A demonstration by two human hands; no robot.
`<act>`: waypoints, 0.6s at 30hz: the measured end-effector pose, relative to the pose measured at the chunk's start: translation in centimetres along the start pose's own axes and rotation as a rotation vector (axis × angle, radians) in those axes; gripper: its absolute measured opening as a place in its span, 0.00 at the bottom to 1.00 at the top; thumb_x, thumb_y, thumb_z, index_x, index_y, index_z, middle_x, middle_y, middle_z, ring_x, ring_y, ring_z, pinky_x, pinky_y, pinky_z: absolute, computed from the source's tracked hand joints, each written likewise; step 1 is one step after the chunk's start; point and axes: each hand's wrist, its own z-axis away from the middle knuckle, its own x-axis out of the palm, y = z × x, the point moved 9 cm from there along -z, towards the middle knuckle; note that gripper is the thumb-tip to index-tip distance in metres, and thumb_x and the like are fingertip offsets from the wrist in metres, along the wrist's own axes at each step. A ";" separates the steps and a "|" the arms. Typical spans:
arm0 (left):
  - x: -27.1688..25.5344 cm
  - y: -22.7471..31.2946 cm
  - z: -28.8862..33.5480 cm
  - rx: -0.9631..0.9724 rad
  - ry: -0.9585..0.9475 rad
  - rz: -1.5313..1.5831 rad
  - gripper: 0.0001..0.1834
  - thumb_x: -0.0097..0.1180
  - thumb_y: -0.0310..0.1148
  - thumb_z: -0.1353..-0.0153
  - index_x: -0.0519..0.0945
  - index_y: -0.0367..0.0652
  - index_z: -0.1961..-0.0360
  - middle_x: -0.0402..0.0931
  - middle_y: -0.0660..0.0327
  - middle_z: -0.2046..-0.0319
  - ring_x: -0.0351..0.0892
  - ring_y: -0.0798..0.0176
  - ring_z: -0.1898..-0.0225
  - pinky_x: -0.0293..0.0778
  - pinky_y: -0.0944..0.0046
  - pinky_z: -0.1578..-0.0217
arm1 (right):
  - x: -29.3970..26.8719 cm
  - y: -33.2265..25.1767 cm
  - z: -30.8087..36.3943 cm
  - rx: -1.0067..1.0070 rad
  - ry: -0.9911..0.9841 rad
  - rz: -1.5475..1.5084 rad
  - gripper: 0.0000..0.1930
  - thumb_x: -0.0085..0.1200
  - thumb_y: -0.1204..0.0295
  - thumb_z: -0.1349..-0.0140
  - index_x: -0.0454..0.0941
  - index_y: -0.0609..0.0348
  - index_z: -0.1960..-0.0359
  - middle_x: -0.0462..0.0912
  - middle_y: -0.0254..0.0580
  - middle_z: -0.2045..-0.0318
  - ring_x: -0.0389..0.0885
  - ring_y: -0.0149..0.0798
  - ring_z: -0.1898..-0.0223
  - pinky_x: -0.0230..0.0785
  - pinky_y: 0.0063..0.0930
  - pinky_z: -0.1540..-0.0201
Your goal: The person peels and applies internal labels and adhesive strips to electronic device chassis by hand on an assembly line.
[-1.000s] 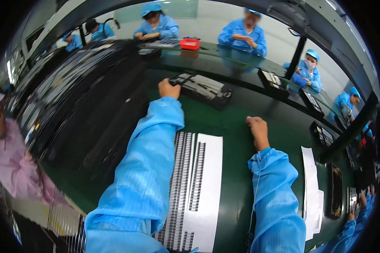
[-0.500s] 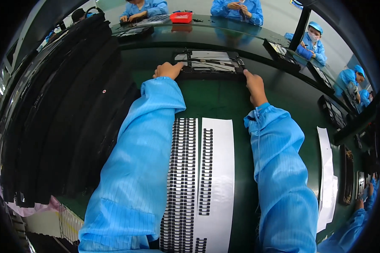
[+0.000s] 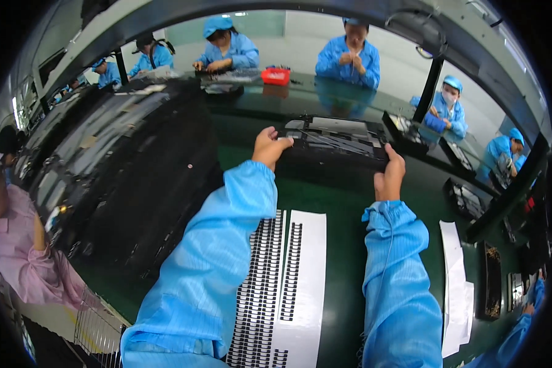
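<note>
A shallow black tray (image 3: 343, 161) stretches between my two hands over the far part of the green table. Flat silver-grey panels and thin grey strips lie in it. My left hand (image 3: 271, 148) grips its left end, thumb on the upper edge. My right hand (image 3: 391, 174) is closed on the right end, fingers partly hidden behind my palm. Nearer me, between my sleeved forearms, lies a white sheet (image 3: 313, 270) with rows of small black pieces (image 3: 292, 270). Beside it is a strip packed with more black pieces (image 3: 262, 282), partly covered by my left sleeve.
Tall stacks of black trays (image 3: 165, 165) fill the left side. White papers (image 3: 452, 288) and a narrow dark box (image 3: 489, 279) lie at right. More loaded trays (image 3: 405, 130) stand along the right side. Across the table are a red bin (image 3: 276, 76) and several people in blue.
The view has tilted upward, showing more of the room and the stack tops. The tray, still in both hands, has turned slightly, its right end now lower in view.
</note>
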 end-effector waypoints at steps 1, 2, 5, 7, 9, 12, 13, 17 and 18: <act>0.9 2.1 1.4 0.067 0.001 0.062 0.39 0.62 0.22 0.63 0.58 0.29 0.48 0.60 0.46 0.50 0.61 0.55 0.48 0.60 0.64 0.50 | 1.3 -2.7 0.7 -0.054 -0.063 -0.055 0.05 0.52 0.76 0.50 0.69 0.60 0.73 0.73 0.37 0.73 0.74 0.32 0.70 0.68 0.26 0.66; 1.1 4.5 3.1 0.141 0.014 0.114 0.38 0.61 0.21 0.62 0.58 0.29 0.48 0.60 0.47 0.50 0.61 0.56 0.48 0.60 0.64 0.50 | 2.7 -4.1 1.5 -0.067 -0.083 -0.071 0.05 0.52 0.76 0.50 0.69 0.60 0.73 0.73 0.37 0.73 0.74 0.32 0.70 0.68 0.26 0.66; 3.1 10.7 8.0 0.291 0.006 0.287 0.37 0.60 0.21 0.61 0.57 0.29 0.47 0.60 0.51 0.51 0.61 0.61 0.50 0.60 0.66 0.51 | 4.3 -10.6 2.7 -0.179 -0.187 -0.186 0.10 0.45 0.69 0.42 0.71 0.64 0.65 0.75 0.40 0.66 0.74 0.34 0.64 0.68 0.25 0.61; 2.9 14.4 11.2 0.311 -0.028 0.523 0.32 0.52 0.19 0.57 0.57 0.28 0.47 0.61 0.50 0.53 0.62 0.60 0.51 0.58 0.63 0.49 | 6.5 -13.1 5.7 -0.059 -0.361 -0.228 0.12 0.42 0.67 0.41 0.71 0.64 0.62 0.75 0.40 0.65 0.74 0.34 0.63 0.66 0.26 0.57; 3.3 15.9 13.7 0.191 -0.039 0.693 0.31 0.48 0.19 0.57 0.56 0.28 0.47 0.65 0.51 0.56 0.65 0.59 0.54 0.60 0.62 0.51 | 7.3 -15.9 8.5 -0.048 -0.418 -0.222 0.13 0.42 0.67 0.41 0.70 0.65 0.60 0.75 0.40 0.63 0.73 0.34 0.61 0.64 0.28 0.56; 3.8 18.5 17.4 0.209 -0.221 0.479 0.33 0.50 0.20 0.57 0.56 0.28 0.47 0.66 0.51 0.58 0.67 0.59 0.56 0.61 0.62 0.52 | 7.3 -17.5 10.9 -0.041 -0.295 -0.272 0.14 0.44 0.69 0.43 0.69 0.67 0.59 0.75 0.43 0.62 0.73 0.36 0.60 0.64 0.29 0.55; 3.8 19.6 18.7 0.294 -0.163 0.378 0.33 0.51 0.21 0.58 0.56 0.28 0.47 0.67 0.51 0.58 0.68 0.59 0.56 0.62 0.64 0.52 | 7.1 -18.6 11.9 -0.079 -0.263 -0.256 0.15 0.45 0.70 0.44 0.69 0.67 0.58 0.74 0.44 0.62 0.73 0.36 0.60 0.64 0.29 0.55; 3.4 21.7 21.3 0.294 -0.145 0.331 0.38 0.56 0.21 0.59 0.52 0.28 0.46 0.67 0.52 0.59 0.69 0.63 0.57 0.62 0.67 0.53 | 7.2 -20.3 14.1 -0.080 -0.222 -0.249 0.15 0.46 0.71 0.45 0.69 0.68 0.58 0.74 0.44 0.62 0.73 0.37 0.60 0.64 0.29 0.55; 3.5 22.1 21.6 0.293 -0.188 0.331 0.39 0.57 0.22 0.59 0.51 0.28 0.46 0.63 0.51 0.55 0.65 0.62 0.54 0.61 0.66 0.52 | 7.3 -20.6 14.5 -0.075 -0.226 -0.261 0.13 0.46 0.72 0.45 0.69 0.68 0.60 0.74 0.45 0.62 0.73 0.38 0.60 0.65 0.30 0.55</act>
